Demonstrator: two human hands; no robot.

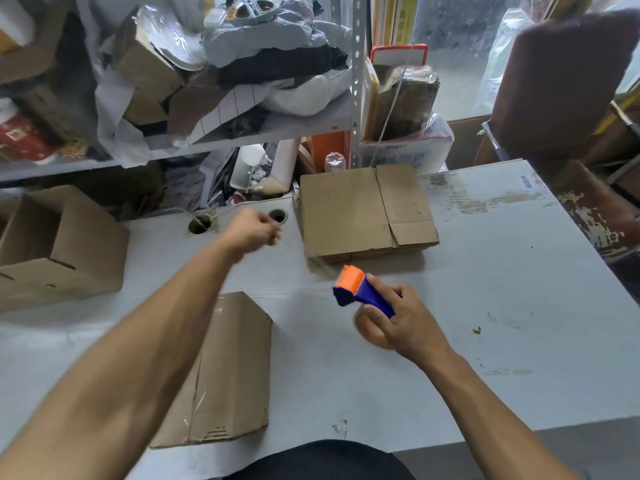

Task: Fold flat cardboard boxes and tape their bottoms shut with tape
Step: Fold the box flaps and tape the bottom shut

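Note:
A taped cardboard box (228, 375) lies on the grey table (502, 306) in front of me, partly under my left forearm. My right hand (403, 322) grips a blue and orange tape dispenser (360, 292) with its tape roll, held just above the table to the right of that box. My left hand (254, 232) is stretched out over the table's far side, blurred, with fingers curled and nothing seen in them. It is just left of a stack of flat cardboard boxes (363, 211) at the back of the table.
An assembled open box (59, 247) lies on its side at the far left. Two cable holes (277, 216) sit in the table behind my left hand. A cluttered metal shelf (207, 98) stands behind, and a brown chair (568, 98) is at the right.

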